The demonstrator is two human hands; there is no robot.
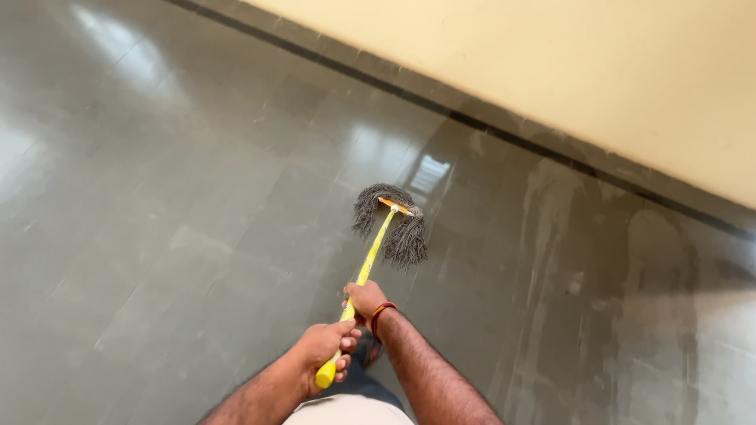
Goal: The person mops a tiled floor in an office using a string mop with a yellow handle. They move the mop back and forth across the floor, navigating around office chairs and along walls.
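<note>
A mop with a yellow handle (370, 260) and a grey stringy head (398, 224) rests on the wet grey tiled floor (197, 197). My left hand (324, 345) is closed around the top end of the handle, near the bottom of the view. Just above it, my right hand (366, 299), with a reddish band on the wrist, grips the handle lower down. The mop head lies spread on the tiles ahead of me, close to the wall.
A cream wall (551, 71) runs diagonally across the top right, with a dark strip (472, 122) along its base. The floor shines with wet streaks on the right (598, 275). My foot shows below the hands.
</note>
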